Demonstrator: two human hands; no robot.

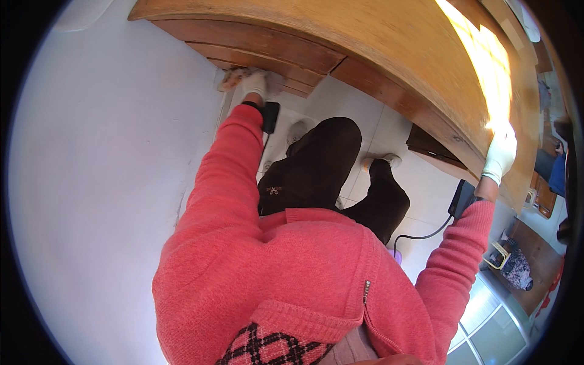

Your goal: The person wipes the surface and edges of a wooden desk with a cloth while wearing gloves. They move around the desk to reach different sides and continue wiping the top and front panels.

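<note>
Wooden desk [389,55] fills the far side, and you're bent low beside it. Your left hand [255,82], gloved white, presses a pale cloth [234,78] against the lower edge of the drawer unit [261,52], fingers closed over it, near the white wall [109,152]. Your right hand [500,152], also gloved, lies flat on the desk's right edge, fingers together.
</note>
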